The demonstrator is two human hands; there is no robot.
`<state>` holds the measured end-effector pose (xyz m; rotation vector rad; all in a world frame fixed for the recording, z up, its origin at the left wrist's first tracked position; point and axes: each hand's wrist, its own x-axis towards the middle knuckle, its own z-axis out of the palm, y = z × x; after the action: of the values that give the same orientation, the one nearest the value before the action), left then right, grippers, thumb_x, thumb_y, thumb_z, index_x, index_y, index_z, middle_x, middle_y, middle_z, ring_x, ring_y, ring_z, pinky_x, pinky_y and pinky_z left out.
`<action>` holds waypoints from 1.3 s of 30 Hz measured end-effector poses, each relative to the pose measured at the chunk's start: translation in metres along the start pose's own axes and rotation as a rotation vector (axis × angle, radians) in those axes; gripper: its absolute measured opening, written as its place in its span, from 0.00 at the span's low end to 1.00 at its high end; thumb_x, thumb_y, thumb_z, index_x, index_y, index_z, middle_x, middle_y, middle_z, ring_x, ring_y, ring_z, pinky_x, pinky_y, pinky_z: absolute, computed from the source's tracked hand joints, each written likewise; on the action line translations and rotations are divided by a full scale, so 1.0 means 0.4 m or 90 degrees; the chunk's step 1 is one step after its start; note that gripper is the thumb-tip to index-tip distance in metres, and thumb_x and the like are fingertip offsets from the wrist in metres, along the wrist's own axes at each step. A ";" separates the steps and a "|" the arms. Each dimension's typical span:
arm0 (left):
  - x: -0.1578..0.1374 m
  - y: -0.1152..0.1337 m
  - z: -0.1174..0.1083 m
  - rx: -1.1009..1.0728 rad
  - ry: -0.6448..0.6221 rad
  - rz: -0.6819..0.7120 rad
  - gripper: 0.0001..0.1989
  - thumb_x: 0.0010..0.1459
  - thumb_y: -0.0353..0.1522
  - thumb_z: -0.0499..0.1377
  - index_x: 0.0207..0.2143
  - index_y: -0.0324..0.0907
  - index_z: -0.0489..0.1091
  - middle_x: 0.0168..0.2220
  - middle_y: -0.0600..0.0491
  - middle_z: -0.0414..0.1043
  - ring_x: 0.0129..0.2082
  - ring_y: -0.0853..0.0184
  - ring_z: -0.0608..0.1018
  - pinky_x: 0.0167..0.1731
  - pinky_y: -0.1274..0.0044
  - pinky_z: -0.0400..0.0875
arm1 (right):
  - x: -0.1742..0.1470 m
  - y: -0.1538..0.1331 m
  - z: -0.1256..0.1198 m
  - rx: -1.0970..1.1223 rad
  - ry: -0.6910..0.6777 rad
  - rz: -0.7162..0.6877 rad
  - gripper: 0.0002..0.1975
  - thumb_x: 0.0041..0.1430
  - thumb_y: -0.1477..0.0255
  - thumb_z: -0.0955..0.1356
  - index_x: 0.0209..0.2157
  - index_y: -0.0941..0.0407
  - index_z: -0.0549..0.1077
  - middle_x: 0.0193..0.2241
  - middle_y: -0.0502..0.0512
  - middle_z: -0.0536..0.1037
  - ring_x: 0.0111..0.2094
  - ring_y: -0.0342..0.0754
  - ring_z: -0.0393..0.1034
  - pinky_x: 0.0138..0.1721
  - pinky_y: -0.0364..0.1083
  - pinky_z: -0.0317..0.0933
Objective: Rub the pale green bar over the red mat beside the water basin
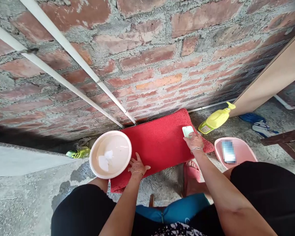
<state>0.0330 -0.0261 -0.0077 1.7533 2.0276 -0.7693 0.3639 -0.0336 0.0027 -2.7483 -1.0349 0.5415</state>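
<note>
Right fingers (189, 139) curl round the near end of a pale green box (187, 130), over the red cloth's (159, 137) right end; left fingers (138, 157) lie spread, holding nothing, basin (108, 177) rim just left. Bare cloth stretches between; beyond the right fingers, yellow bottle (215, 119), pink tub (244, 149).

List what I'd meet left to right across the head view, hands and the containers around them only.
Yellow-green bottle → white basin of water → left hand → right hand with pale green object → yellow pump bottle → pink basin.
</note>
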 end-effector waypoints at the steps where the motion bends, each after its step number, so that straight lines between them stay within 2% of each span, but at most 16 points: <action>1: 0.002 0.002 0.002 0.009 0.005 0.002 0.59 0.39 0.52 0.62 0.64 0.43 0.31 0.61 0.31 0.43 0.60 0.40 0.50 0.40 0.53 0.65 | -0.005 -0.005 -0.003 -0.001 0.023 -0.005 0.21 0.51 0.56 0.66 0.43 0.54 0.68 0.41 0.59 0.65 0.40 0.52 0.63 0.40 0.48 0.56; 2: 0.004 0.003 0.005 0.015 0.012 0.002 0.59 0.39 0.52 0.62 0.65 0.43 0.31 0.60 0.30 0.44 0.59 0.40 0.51 0.39 0.53 0.66 | -0.017 -0.019 0.000 -0.001 0.039 -0.026 0.22 0.51 0.56 0.66 0.44 0.54 0.67 0.41 0.59 0.65 0.41 0.52 0.63 0.40 0.48 0.55; 4: 0.006 0.006 0.009 0.020 0.027 -0.002 0.58 0.40 0.52 0.62 0.65 0.42 0.32 0.60 0.30 0.46 0.59 0.39 0.52 0.38 0.53 0.67 | -0.061 -0.073 0.023 -0.003 0.032 -0.131 0.21 0.51 0.58 0.66 0.44 0.54 0.67 0.41 0.58 0.66 0.41 0.51 0.62 0.42 0.47 0.54; 8: 0.008 0.010 0.012 0.022 0.035 -0.007 0.57 0.40 0.52 0.61 0.65 0.41 0.34 0.59 0.29 0.46 0.58 0.39 0.54 0.37 0.54 0.67 | -0.190 -0.232 0.114 -0.039 -0.110 -0.397 0.20 0.49 0.60 0.67 0.44 0.53 0.68 0.42 0.57 0.66 0.42 0.51 0.61 0.44 0.47 0.53; 11: 0.013 0.012 0.013 0.020 0.028 -0.012 0.58 0.40 0.52 0.61 0.64 0.41 0.33 0.59 0.29 0.46 0.58 0.39 0.53 0.37 0.54 0.67 | -0.246 -0.296 0.159 -0.070 -0.169 -0.472 0.20 0.50 0.61 0.67 0.45 0.51 0.68 0.43 0.57 0.65 0.42 0.51 0.61 0.44 0.48 0.54; 13: 0.018 0.013 0.016 0.015 0.024 -0.013 0.58 0.39 0.52 0.61 0.64 0.41 0.33 0.59 0.29 0.46 0.58 0.39 0.53 0.37 0.53 0.67 | -0.238 -0.282 0.159 -0.081 -0.166 -0.469 0.21 0.50 0.60 0.67 0.46 0.50 0.68 0.43 0.57 0.65 0.42 0.51 0.62 0.45 0.48 0.54; 15: 0.022 0.014 0.019 0.009 0.024 -0.013 0.59 0.39 0.52 0.62 0.64 0.41 0.32 0.59 0.29 0.46 0.58 0.38 0.53 0.37 0.52 0.67 | -0.199 -0.228 0.138 -0.088 -0.151 -0.428 0.21 0.50 0.60 0.67 0.46 0.50 0.68 0.43 0.56 0.66 0.42 0.51 0.62 0.44 0.47 0.54; 22: 0.021 0.016 0.024 -0.019 0.040 -0.012 0.60 0.37 0.50 0.64 0.64 0.42 0.32 0.58 0.29 0.47 0.57 0.39 0.54 0.38 0.51 0.65 | -0.027 0.064 -0.003 -0.073 -0.056 -0.130 0.23 0.49 0.58 0.68 0.46 0.51 0.67 0.42 0.55 0.67 0.40 0.50 0.66 0.40 0.46 0.57; 24: 0.019 0.016 0.021 -0.025 0.038 -0.015 0.59 0.38 0.50 0.64 0.64 0.42 0.33 0.58 0.30 0.48 0.57 0.40 0.54 0.38 0.50 0.65 | -0.014 0.109 -0.032 -0.075 -0.038 -0.029 0.23 0.49 0.57 0.67 0.45 0.52 0.67 0.42 0.56 0.67 0.39 0.51 0.67 0.39 0.48 0.58; 26: 0.018 0.017 0.018 -0.031 0.034 -0.015 0.59 0.39 0.49 0.64 0.64 0.42 0.33 0.58 0.31 0.48 0.58 0.41 0.54 0.39 0.50 0.64 | -0.027 0.117 -0.041 -0.071 -0.013 0.026 0.23 0.49 0.56 0.67 0.45 0.53 0.67 0.41 0.57 0.67 0.39 0.52 0.66 0.38 0.48 0.58; 28: 0.018 0.017 0.016 -0.039 0.030 -0.016 0.59 0.38 0.49 0.64 0.64 0.43 0.33 0.58 0.31 0.48 0.58 0.41 0.54 0.40 0.50 0.64 | -0.068 0.093 -0.026 -0.050 -0.006 -0.007 0.24 0.50 0.56 0.67 0.46 0.54 0.66 0.41 0.57 0.67 0.38 0.50 0.66 0.39 0.47 0.58; 31: 0.018 0.017 0.016 -0.052 0.025 -0.021 0.61 0.36 0.49 0.64 0.64 0.43 0.32 0.59 0.31 0.46 0.59 0.41 0.52 0.40 0.49 0.63 | -0.161 0.026 0.035 -0.047 -0.063 -0.186 0.23 0.49 0.59 0.68 0.46 0.54 0.66 0.41 0.55 0.66 0.38 0.48 0.65 0.40 0.45 0.56; 33: 0.018 0.016 0.017 -0.057 0.026 -0.020 0.61 0.36 0.49 0.65 0.64 0.43 0.32 0.59 0.31 0.46 0.59 0.40 0.52 0.40 0.48 0.62 | -0.221 -0.014 0.078 -0.093 -0.105 -0.293 0.22 0.48 0.60 0.68 0.45 0.53 0.67 0.40 0.54 0.66 0.39 0.49 0.64 0.42 0.46 0.54; 36: 0.017 0.015 0.021 -0.056 0.037 -0.012 0.60 0.36 0.49 0.64 0.64 0.43 0.33 0.59 0.31 0.48 0.58 0.40 0.53 0.40 0.48 0.62 | -0.273 -0.044 0.111 -0.162 -0.105 -0.328 0.19 0.50 0.60 0.67 0.42 0.54 0.69 0.40 0.57 0.65 0.41 0.52 0.62 0.44 0.49 0.52; 39: 0.017 0.014 0.022 -0.054 0.042 -0.008 0.60 0.37 0.49 0.64 0.64 0.42 0.33 0.58 0.31 0.49 0.57 0.40 0.54 0.40 0.48 0.63 | -0.276 -0.046 0.108 -0.189 -0.090 -0.336 0.19 0.51 0.57 0.65 0.40 0.54 0.69 0.41 0.58 0.65 0.43 0.53 0.61 0.44 0.50 0.52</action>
<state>0.0364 -0.0256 -0.0197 1.7418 2.0836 -0.6278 0.2594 -0.0922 -0.0017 -2.5188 -1.9264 0.5323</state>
